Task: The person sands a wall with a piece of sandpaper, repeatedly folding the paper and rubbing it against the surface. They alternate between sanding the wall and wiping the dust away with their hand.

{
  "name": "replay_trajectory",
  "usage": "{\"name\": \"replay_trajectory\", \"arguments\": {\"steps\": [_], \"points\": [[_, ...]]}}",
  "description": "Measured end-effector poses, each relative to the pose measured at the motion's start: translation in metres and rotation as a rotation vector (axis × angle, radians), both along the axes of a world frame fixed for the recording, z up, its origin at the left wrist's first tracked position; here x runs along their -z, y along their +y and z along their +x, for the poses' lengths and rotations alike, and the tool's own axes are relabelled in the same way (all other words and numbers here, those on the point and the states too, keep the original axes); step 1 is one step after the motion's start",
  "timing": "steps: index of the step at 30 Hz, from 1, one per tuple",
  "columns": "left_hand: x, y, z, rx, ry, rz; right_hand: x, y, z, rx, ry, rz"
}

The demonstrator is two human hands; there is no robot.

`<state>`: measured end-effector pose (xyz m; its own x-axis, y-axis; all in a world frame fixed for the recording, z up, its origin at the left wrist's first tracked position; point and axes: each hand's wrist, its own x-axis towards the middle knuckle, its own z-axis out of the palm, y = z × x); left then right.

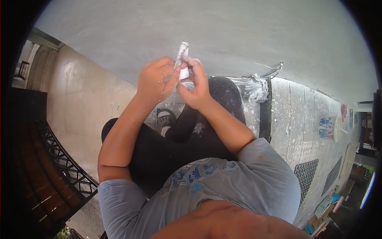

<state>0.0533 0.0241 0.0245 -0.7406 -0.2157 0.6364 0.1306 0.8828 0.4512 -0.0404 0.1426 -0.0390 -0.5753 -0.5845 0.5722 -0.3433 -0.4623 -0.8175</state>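
Both hands are raised in front of the grey wall, over my bent knees. Between them is a narrow folded sheet of sandpaper [183, 51], white with dark grey marks along one side. My left hand [158, 79] is closed on its left edge, with the thumb laid against it. On the other side, my right hand [195, 83] pinches the sheet with bent fingers. White dust covers the fingers and the left forearm. The fingers hide the middle of the sheet.
The smooth grey wall [238, 36] rises ahead. A crumpled plastic bundle [256, 88] lies at its foot, with loose wires [274, 71] above. A paint bucket [327, 128] stands on the dusty tiled floor [284, 123] to the right. Dark metal latticework [59, 147] is at left.
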Motion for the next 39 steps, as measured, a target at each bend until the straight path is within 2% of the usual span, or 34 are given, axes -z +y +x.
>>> {"name": "replay_trajectory", "arguments": {"steps": [3,6,9,12,15,16,18,21,22,25,27,28,29,31,32,33,35,39], "points": [[0.004,-0.003,0.003,-0.048,-0.162,-0.215,0.020,-0.001,-0.008,-0.390,-0.559,0.029],[0.013,-0.002,0.005,-0.093,-0.347,-0.368,0.020,-0.004,-0.018,-0.608,-0.760,0.149],[0.021,0.002,0.006,-0.095,-0.515,-0.388,0.014,-0.009,-0.006,-0.467,-0.726,0.275],[0.032,0.004,0.008,-0.071,-0.680,-0.354,0.026,-0.017,-0.007,-0.383,-0.797,0.390],[0.040,0.000,0.004,-0.040,-0.821,-0.312,0.048,-0.022,-0.018,-0.301,-0.625,0.614],[0.037,0.002,0.002,-0.057,-0.898,-0.268,0.049,-0.020,-0.018,-0.260,-0.650,0.643],[0.037,0.001,0.002,-0.016,-0.900,-0.172,0.054,-0.021,-0.015,-0.237,-0.651,0.711],[0.062,-0.001,0.005,0.014,-0.876,-0.095,0.087,-0.031,-0.028,-0.369,-0.607,0.777],[0.063,-0.005,0.010,0.020,-0.893,-0.100,0.091,-0.034,-0.024,-0.304,-0.663,0.780],[0.003,0.011,0.028,0.102,-1.045,0.002,0.083,-0.033,-0.016,-0.353,-0.781,0.706],[-0.030,0.039,0.038,0.088,-0.909,-0.081,0.084,-0.032,-0.018,-0.343,-0.955,0.622],[-0.030,0.051,0.050,0.088,-0.561,-0.187,0.076,-0.028,-0.015,-0.344,-0.881,0.596],[-0.049,0.062,0.062,0.080,-0.531,-0.346,0.057,-0.026,-0.007,-0.306,-0.826,0.647],[-0.091,0.085,0.077,0.087,-0.610,-0.427,0.040,-0.025,0.002,-0.279,-0.762,0.726],[-0.102,0.097,0.081,0.027,-0.623,-0.424,0.042,-0.026,0.005,-0.291,-0.751,0.753],[-0.111,0.105,0.084,-0.051,-0.637,-0.422,0.062,-0.030,0.000,-0.391,-0.745,0.674],[-0.124,0.119,0.087,-0.101,-0.735,-0.475,0.062,-0.032,0.003,-0.458,-0.732,0.714],[-0.126,0.133,0.081,-0.416,-0.598,-0.269,0.075,-0.035,0.009,-0.532,-0.704,0.736]]}}
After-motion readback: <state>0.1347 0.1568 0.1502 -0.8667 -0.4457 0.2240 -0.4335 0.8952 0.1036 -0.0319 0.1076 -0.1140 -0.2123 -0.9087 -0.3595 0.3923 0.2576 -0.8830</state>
